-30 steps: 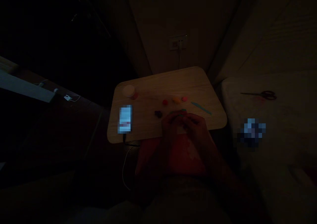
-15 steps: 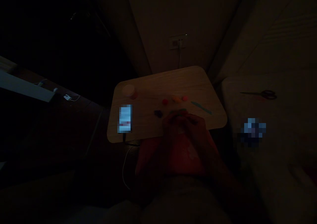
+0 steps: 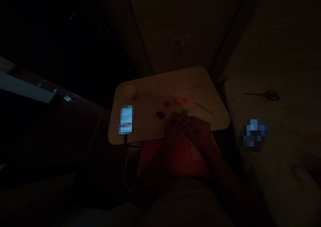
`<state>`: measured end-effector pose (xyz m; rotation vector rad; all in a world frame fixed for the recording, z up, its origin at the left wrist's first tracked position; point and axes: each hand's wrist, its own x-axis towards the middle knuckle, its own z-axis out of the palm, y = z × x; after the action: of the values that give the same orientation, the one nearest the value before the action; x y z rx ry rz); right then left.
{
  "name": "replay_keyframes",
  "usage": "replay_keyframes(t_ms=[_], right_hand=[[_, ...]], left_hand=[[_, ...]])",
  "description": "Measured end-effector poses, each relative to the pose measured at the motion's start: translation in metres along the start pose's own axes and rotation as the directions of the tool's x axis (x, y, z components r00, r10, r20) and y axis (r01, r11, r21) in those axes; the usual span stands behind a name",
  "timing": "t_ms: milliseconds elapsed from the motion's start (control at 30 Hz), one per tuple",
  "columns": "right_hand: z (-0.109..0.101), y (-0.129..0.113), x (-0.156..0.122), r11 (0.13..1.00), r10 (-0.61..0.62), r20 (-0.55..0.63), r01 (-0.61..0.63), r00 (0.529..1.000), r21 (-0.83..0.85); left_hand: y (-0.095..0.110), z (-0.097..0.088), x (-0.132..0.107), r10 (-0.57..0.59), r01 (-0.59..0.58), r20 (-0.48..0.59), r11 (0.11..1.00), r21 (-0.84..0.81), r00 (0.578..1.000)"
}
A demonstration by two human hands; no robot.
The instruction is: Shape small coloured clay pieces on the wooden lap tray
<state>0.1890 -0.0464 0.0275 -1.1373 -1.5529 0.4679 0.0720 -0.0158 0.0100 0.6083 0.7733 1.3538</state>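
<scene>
In dim light my left hand (image 3: 171, 124) and my right hand (image 3: 200, 126) meet at the near edge of a small wooden table. Their fingers are closed together, and whatever lies between them is too dark to make out. Just beyond the fingertips is a green oval piece (image 3: 184, 111), with another green piece (image 3: 175, 113) to its left. A dark purple clump (image 3: 159, 114) lies left of my hands. Farther back sit a red lump (image 3: 167, 102), an orange piece (image 3: 179, 100) and a pink lump (image 3: 187, 99). A teal plastic knife (image 3: 203, 108) rests to the right.
The wooden table (image 3: 150, 86) carries a lidded tub (image 3: 130, 92) at back left and a lit, blurred-out phone (image 3: 126, 120) with a cable. Scissors (image 3: 265, 95) lie on a pale surface to the right. A wall socket (image 3: 180, 42) holds a plug behind the table.
My fingers have drawn slightly back and my right hand has shifted a little to the right. The green pieces beyond my fingertips show more clearly. Other things on the table stay in place.
</scene>
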Motion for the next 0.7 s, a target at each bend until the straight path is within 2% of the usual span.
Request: replay_keyframes(t_ms=[100,200,333,433,500,700], right_hand=[[0.005,0.002,-0.002,0.997,0.036,-0.066,-0.032,0.997,0.068],[0.010,0.003,-0.003,0.973,0.169,-0.092,-0.151,0.981,0.177],[0.010,0.004,-0.002,0.859,0.377,0.020,-0.358,0.926,0.366],[0.010,0.004,-0.001,0.765,0.471,0.086,-0.455,0.878,0.456],[0.011,0.003,-0.001,0.741,0.506,0.081,-0.481,0.859,0.469],[0.016,-0.002,-0.001,0.769,0.522,-0.013,-0.464,0.853,0.440]], left_hand=[[-0.003,0.002,-0.002,-0.016,0.018,0.037,0.999,-0.038,0.999],[-0.001,0.003,-0.005,-0.009,0.013,0.060,0.998,-0.066,0.998],[0.006,0.000,-0.005,-0.021,0.023,0.055,0.999,-0.032,0.998],[0.007,-0.001,-0.003,-0.015,0.015,0.056,1.000,0.002,0.998],[0.006,-0.001,-0.002,-0.005,0.004,0.066,1.000,0.025,0.998],[0.005,0.002,-0.002,0.021,-0.022,0.059,0.999,0.024,0.998]])
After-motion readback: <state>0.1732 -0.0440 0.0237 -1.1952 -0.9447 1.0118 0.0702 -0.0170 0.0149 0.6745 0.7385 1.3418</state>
